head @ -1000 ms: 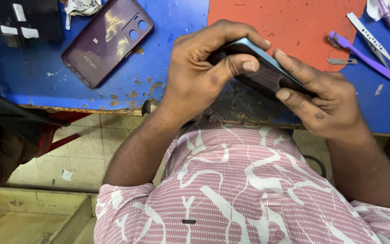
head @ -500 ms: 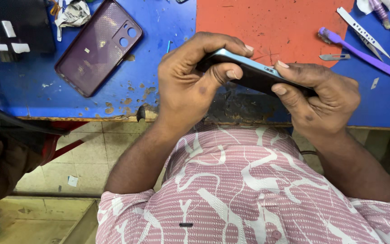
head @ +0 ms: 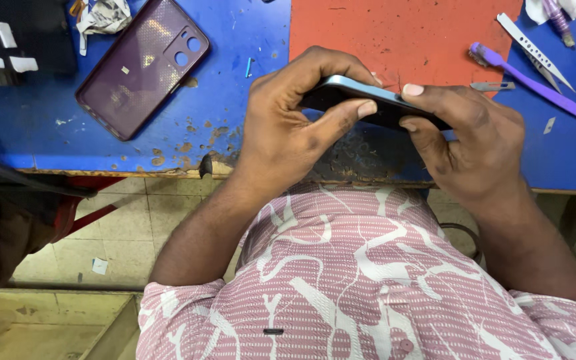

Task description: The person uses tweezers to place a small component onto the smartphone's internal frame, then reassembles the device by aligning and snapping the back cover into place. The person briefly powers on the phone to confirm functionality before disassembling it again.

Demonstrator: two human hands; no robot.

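Observation:
A dark smartphone (head: 368,100) with a pale blue frame is held edge-on above the front of the blue workbench (head: 248,133). My left hand (head: 288,127) wraps its left end, thumb pressed along the near edge and fingers curled over the top. My right hand (head: 468,140) grips the right end, thumb on the upper edge. The phone's middle shows between the two hands; its ends are hidden by my fingers.
A purple phone back cover (head: 143,67) lies on the bench at the left. An orange-red mat (head: 401,33) covers the bench behind the phone. A purple brush (head: 528,80), tweezers (head: 535,50) and a small metal blade (head: 491,86) lie at the right. Tiled floor lies below.
Both hands have turned the phone from a tilt to nearly level, and my left thumb has slid along its near edge. The view has shifted slightly.

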